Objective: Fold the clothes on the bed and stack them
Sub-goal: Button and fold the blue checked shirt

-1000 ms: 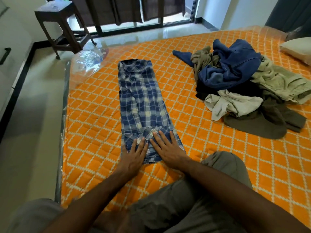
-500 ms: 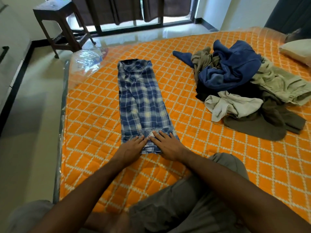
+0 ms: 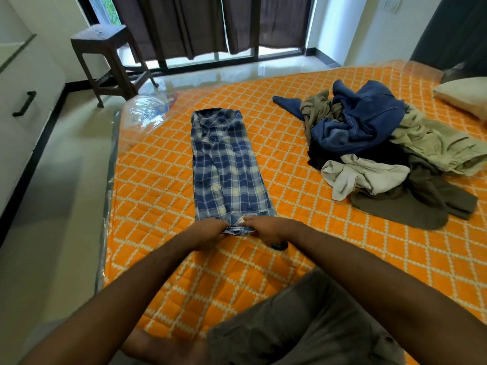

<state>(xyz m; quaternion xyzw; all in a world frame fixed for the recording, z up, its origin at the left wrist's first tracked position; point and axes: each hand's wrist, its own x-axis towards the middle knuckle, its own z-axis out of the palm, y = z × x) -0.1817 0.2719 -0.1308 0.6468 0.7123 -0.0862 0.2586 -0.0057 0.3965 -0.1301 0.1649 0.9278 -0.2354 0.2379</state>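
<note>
Gripping the near hem of the blue-and-white plaid cotton shirt, the left hand curls its fingers round the bunched edge at the shirt's lower left corner. That shirt lies on the orange quilted bed as a long narrow strip, sleeves already folded in, collar at the far end and hem nearest the person. It looks light, thin and limp, so it should crease wherever it is bent and sag if lifted by one point; taking the hem at both corners, as now, seems the sound hold for carrying it up towards the collar without the folded sleeves sliding out. The right hand pinches the hem just beside the left, fingers curled over the cloth at the lower right corner.

Further right, well apart from the shirt, sits the loose heap of unfolded clothes: a navy fleece top on khaki, cream and dark olive pieces, all soft and tangled.

Compared with a second ago, both hands have changed from lying flat with fingers spread on the hem to gathering it, and the hem has drawn up into a small bunch between them.
</note>
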